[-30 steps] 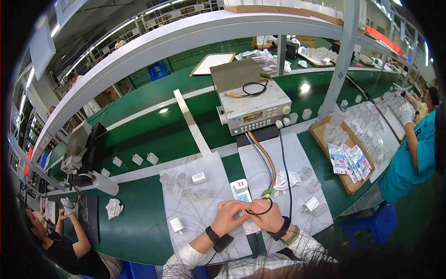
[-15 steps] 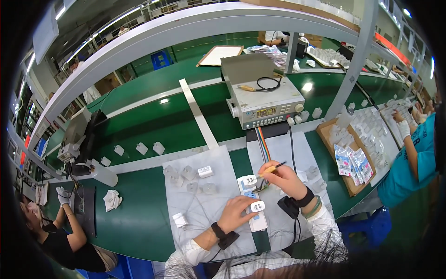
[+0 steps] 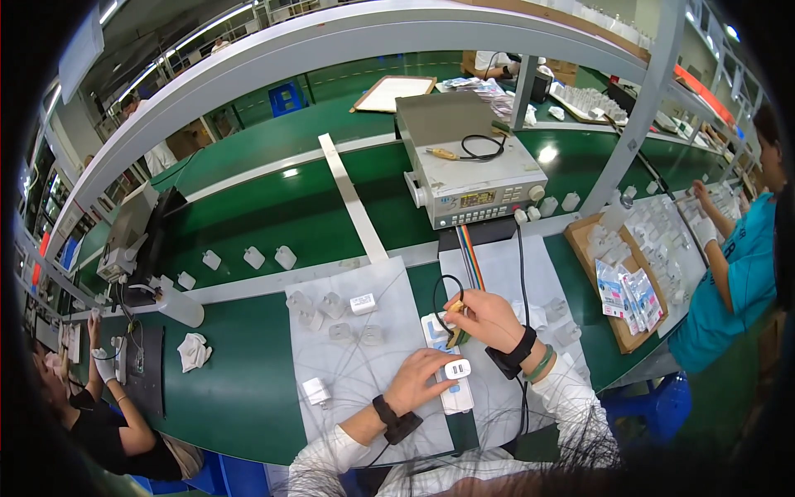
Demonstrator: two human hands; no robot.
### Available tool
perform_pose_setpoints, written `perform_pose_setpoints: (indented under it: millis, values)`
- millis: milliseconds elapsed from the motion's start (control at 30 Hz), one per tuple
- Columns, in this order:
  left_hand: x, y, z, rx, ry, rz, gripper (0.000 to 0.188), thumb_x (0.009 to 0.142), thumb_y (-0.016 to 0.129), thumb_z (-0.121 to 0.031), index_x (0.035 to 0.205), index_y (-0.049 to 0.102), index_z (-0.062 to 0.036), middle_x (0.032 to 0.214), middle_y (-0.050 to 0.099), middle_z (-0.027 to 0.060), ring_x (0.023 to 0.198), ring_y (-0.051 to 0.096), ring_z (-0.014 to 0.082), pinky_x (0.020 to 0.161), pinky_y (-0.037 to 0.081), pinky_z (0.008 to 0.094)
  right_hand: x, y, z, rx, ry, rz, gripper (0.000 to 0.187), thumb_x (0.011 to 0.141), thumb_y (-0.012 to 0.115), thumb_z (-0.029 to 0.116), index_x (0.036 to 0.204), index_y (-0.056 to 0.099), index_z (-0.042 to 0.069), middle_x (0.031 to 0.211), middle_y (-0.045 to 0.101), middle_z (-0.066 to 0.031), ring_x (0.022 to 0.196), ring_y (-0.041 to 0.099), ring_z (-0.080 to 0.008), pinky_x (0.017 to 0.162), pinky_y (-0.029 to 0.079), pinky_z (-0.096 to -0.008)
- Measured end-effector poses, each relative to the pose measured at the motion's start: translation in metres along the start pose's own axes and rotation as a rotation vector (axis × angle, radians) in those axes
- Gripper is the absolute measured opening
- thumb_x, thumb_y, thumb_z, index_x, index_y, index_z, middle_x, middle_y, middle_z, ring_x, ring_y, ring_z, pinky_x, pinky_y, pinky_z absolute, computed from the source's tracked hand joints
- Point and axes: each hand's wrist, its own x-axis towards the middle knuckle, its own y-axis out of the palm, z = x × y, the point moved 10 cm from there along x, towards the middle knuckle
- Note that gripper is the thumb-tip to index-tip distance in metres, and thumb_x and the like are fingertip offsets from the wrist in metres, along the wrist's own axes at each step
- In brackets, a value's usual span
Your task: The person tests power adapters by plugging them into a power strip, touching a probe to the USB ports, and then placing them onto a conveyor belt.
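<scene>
My left hand (image 3: 414, 379) grips a white two-port USB charger (image 3: 457, 369) at the near part of a white power strip (image 3: 457, 400). Just beyond it, my right hand (image 3: 490, 321) pinches a yellow-handled plug (image 3: 454, 311) with a thin black cable (image 3: 436, 290) looping up from it. The plug's tip sits over the far part of the strip, and my fingers partly hide what lies below. Several white chargers lie to the left on a pale sheet (image 3: 348, 381), one of them (image 3: 363, 304) near its far edge.
A grey bench meter (image 3: 476, 199) stands behind, with striped wires (image 3: 470, 248) running down from it. At right is a cardboard tray (image 3: 633, 331) of chargers and packets. A white bottle (image 3: 180, 306) and cloth (image 3: 195, 352) are left. Co-workers sit on both sides.
My right hand has moved slightly left and turned the yellow plug, so its cable now loops upward. The charger seen earlier at the strip's far part is now covered. My left hand barely moved.
</scene>
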Motion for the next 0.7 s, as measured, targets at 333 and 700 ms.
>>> perform_pose_setpoints:
  millis: [333, 700]
  values:
    - [0.004, -0.003, -0.004, -0.054, 0.015, -0.013, 0.043, 0.078, 0.074, -0.023, 0.118, 0.063, -0.0127, 0.114, 0.063, 0.0053, 0.109, 0.053, 0.0261, 0.096, 0.042, 0.0370, -0.039, -0.154, -0.015, 0.734, -0.040, -0.774, 0.021, 0.096, 0.057, 0.022, 0.108, 0.060, 0.004, 0.074, 0.052, 0.0046, 0.056, 0.041, 0.0010, 0.050, 0.030, -0.0158]
    - [0.002, 0.001, 0.000, -0.050, 0.038, -0.005, 0.045, 0.079, 0.073, -0.026, 0.120, 0.061, -0.0121, 0.114, 0.064, 0.0063, 0.108, 0.054, 0.0278, 0.096, 0.042, 0.0380, -0.028, -0.020, -0.005, 0.504, 0.071, -0.182, 0.015, 0.092, 0.058, 0.011, 0.098, 0.064, -0.001, 0.085, 0.061, -0.0030, 0.069, 0.057, -0.0073, 0.062, 0.046, -0.0211]
